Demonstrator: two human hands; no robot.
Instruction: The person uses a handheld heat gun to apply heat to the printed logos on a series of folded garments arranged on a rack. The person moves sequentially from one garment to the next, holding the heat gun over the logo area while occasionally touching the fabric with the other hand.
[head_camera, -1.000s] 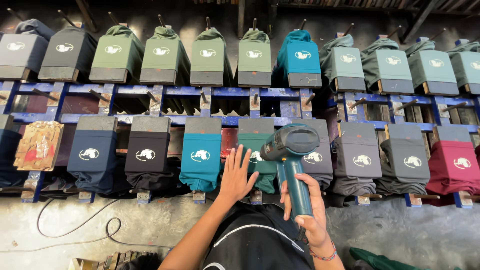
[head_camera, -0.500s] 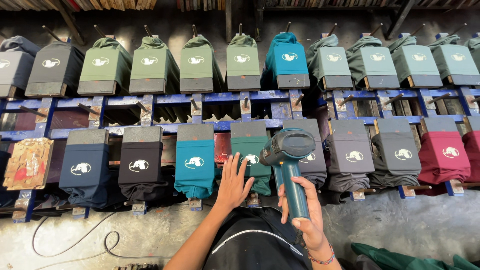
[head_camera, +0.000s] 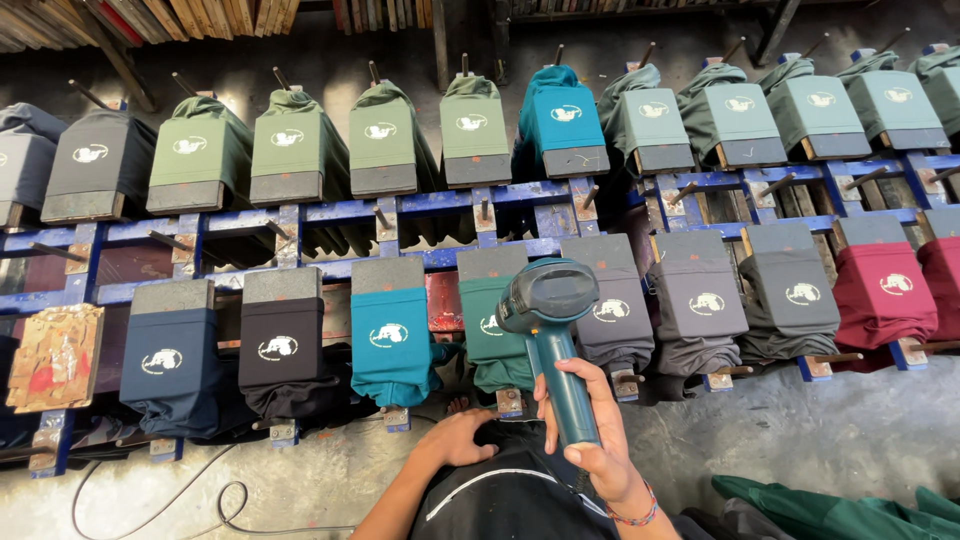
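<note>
My right hand (head_camera: 585, 425) grips the handle of a teal heat gun (head_camera: 548, 320), whose head points down at a green shirt (head_camera: 492, 330) on a board of the near row. My left hand (head_camera: 462, 437) lies flat on a black shirt (head_camera: 505, 495) stretched on the board right below me, fingers slightly apart. Next to the green shirt sit a teal shirt (head_camera: 392, 345) on its left and a grey shirt (head_camera: 615, 315) on its right, each with a white print.
Two rows of shirts on boards run along a blue metal rack (head_camera: 330, 212). A wooden screen frame (head_camera: 55, 372) leans at the left. A black cable (head_camera: 215, 500) lies on the concrete floor. Green cloth (head_camera: 850, 505) is heaped at the lower right.
My left hand came down from the rack's edge onto the black shirt. The heat gun stayed over the green shirt while the view tilted a little.
</note>
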